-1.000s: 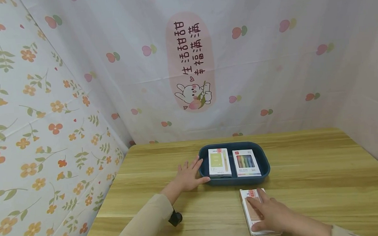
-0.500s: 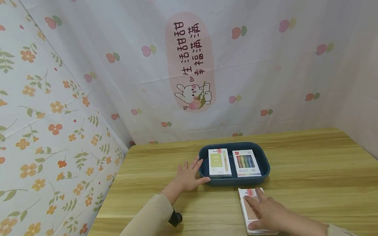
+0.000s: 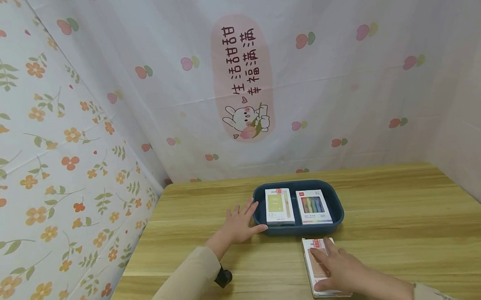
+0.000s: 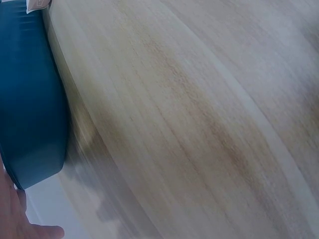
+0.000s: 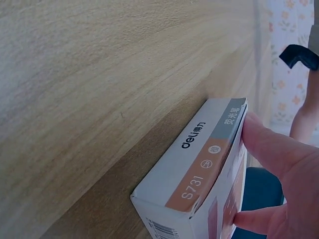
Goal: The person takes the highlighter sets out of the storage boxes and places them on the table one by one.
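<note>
My right hand (image 3: 344, 269) lies spread over a white and salmon box of highlighters (image 3: 318, 266) at the front of the table. Its thumb is against the box's near end in the right wrist view, with another finger on the top face. The side of the highlighter box (image 5: 187, 159) shows "deli" and "S731". My left hand (image 3: 239, 225) rests at the left end of a dark blue two-compartment tray (image 3: 310, 230), fingers spread along the rim. In the left wrist view only part of the left hand (image 4: 20, 214) appears below the tray.
Inside the tray, a white and green box (image 3: 277, 207) lies in the left compartment and a white box picturing coloured pens (image 3: 313, 207) in the right. The wooden table (image 3: 407, 213) meets a printed curtain (image 3: 343, 85) behind.
My right hand and the highlighter box have shifted slightly leftward and toward the tray. My left hand and the tray stay in place.
</note>
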{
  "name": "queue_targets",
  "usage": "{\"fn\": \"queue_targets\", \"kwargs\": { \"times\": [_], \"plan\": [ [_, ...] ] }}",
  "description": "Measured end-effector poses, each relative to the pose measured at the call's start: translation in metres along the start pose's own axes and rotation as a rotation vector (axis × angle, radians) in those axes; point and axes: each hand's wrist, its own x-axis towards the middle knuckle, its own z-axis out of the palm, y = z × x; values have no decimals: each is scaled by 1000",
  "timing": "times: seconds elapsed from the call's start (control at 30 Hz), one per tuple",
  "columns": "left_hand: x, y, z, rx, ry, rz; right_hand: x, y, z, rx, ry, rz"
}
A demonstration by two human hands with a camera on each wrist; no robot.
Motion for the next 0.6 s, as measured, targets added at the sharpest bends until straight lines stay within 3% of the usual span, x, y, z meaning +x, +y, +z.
{"fn": "queue_targets", "kwargs": {
  "times": [0.27,0.6],
  "plan": [
    [1,0,0,-15,-4,1,-3,1,-6,-30,3,-4],
    [1,1,-1,-11,-2,-6,-4,-7,-39,-145,137,-110]
  ]
}}
